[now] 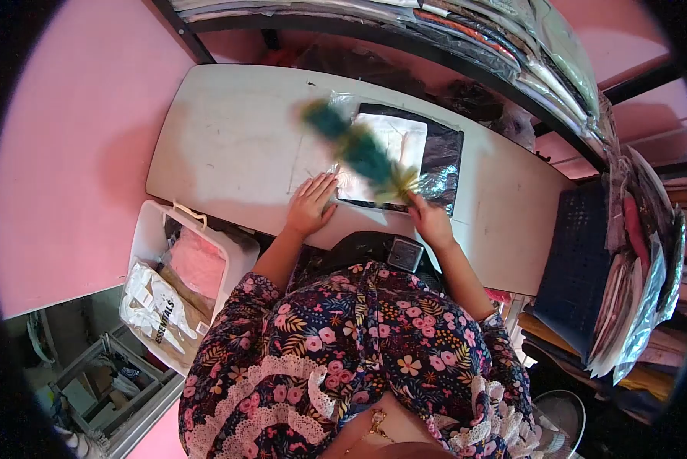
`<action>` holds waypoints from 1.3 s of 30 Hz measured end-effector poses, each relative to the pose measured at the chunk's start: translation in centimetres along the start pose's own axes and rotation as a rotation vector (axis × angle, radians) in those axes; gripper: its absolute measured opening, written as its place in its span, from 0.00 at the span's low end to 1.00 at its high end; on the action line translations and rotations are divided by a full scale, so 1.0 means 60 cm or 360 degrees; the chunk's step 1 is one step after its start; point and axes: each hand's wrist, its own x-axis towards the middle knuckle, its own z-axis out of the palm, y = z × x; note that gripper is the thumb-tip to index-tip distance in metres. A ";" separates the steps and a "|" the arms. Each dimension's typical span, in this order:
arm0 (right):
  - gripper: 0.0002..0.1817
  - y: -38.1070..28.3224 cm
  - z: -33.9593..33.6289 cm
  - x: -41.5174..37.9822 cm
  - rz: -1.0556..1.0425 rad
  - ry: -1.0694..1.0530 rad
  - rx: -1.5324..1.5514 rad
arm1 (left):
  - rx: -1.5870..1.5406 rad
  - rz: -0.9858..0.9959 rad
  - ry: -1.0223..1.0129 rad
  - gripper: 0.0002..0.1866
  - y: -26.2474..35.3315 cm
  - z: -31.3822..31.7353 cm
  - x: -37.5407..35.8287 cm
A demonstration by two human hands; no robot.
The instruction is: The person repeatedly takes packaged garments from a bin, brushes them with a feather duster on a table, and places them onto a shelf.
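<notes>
My right hand is closed around the near end of a green and yellow duster, which is smeared by motion. The duster slants up and to the left, above a black garment with a white panel in clear plastic on the table. My left hand lies flat, fingers stretched out, at the package's near-left edge. Its fingertips meet the clear plastic there, and it holds nothing. Part of the white panel is hidden behind the duster.
The pale table has a curved edge. At lower left stands a white bin with bagged clothes. A shelf of bagged garments runs overhead. On the right are a dark blue basket and more stacked bagged clothes.
</notes>
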 end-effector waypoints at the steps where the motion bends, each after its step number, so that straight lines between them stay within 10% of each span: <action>1: 0.20 0.005 0.001 -0.009 0.0002 -0.0001 -0.0001 | 0.0000 -0.0011 -0.0026 0.30 -0.004 0.000 -0.003; 7: 0.17 0.064 -0.037 -0.053 0.0889 0.0504 -0.0107 | -0.0056 -0.0013 -0.0012 0.31 -0.009 0.003 -0.003; 12: 0.19 0.073 -0.008 -0.116 0.0131 0.0377 0.0113 | -0.0046 0.0020 0.0002 0.31 -0.005 -0.005 -0.002; 14: 0.18 0.024 -0.037 -0.128 0.0358 -0.0016 -0.0103 | 0.0003 0.0005 0.0027 0.30 -0.001 -0.007 0.001; 18: 0.19 0.088 -0.017 -0.137 0.0882 0.0528 0.0055 | -0.0004 0.0016 0.0017 0.31 -0.003 -0.004 0.009; 26: 0.18 0.109 0.020 -0.172 0.0524 0.0549 0.0018 | 0.0017 0.0025 0.0008 0.32 -0.008 0.004 0.002; 30: 0.20 0.152 -0.027 -0.185 0.1319 0.0625 0.0021 | 0.0002 0.0037 0.0014 0.32 -0.004 0.011 0.008; 33: 0.21 0.208 -0.034 -0.221 0.1255 0.0782 -0.0145 | 0.0000 0.0020 0.0019 0.33 0.000 0.011 0.005; 35: 0.21 0.212 -0.041 -0.237 0.0810 0.1019 -0.1210 | -0.0066 -0.0032 0.0015 0.33 0.000 0.008 0.004; 39: 0.19 0.140 -0.050 -0.179 0.0703 0.1047 -0.0142 | -0.0142 -0.0016 -0.0021 0.35 -0.012 0.006 0.010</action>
